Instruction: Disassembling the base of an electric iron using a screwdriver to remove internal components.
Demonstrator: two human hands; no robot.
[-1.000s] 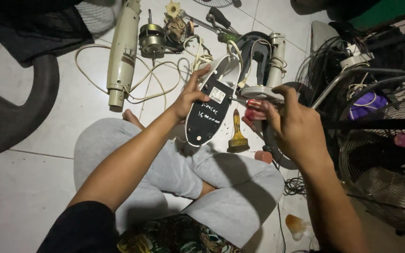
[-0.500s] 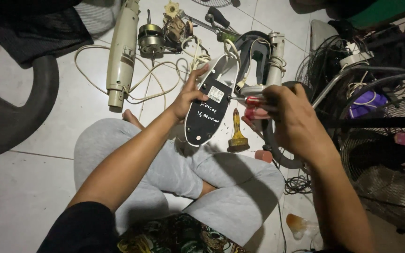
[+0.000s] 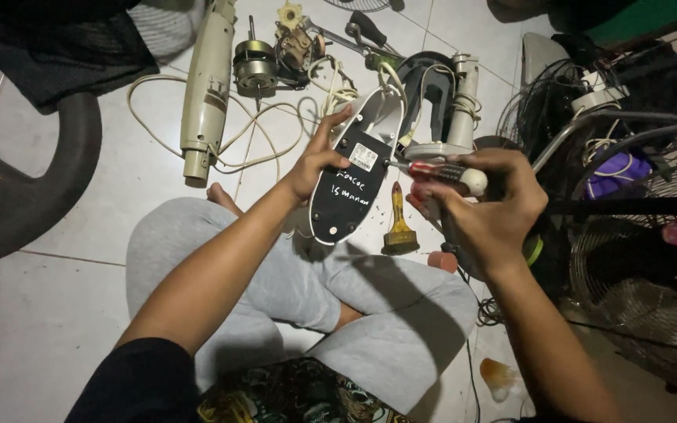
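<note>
Head view: you're holding a fan base cover upright over your lap, dark underside facing you.
Left hand clamps its left edge; right hand fingers wrapped on a screwdriver, shaft horizontal, tip touching the cover's right edge, crosswise to its long axis.

Black oval fan base cover with white rim, tilted upright, red-handled screwdriver tip against it

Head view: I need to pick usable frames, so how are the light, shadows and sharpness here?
Head view: dim, with a light patch on the white floor tiles at centre and dark corners; the left hand and the black oval cover are sharp; the right hand casts a shadow over the lap; the fan grille sits in gloom.
</note>
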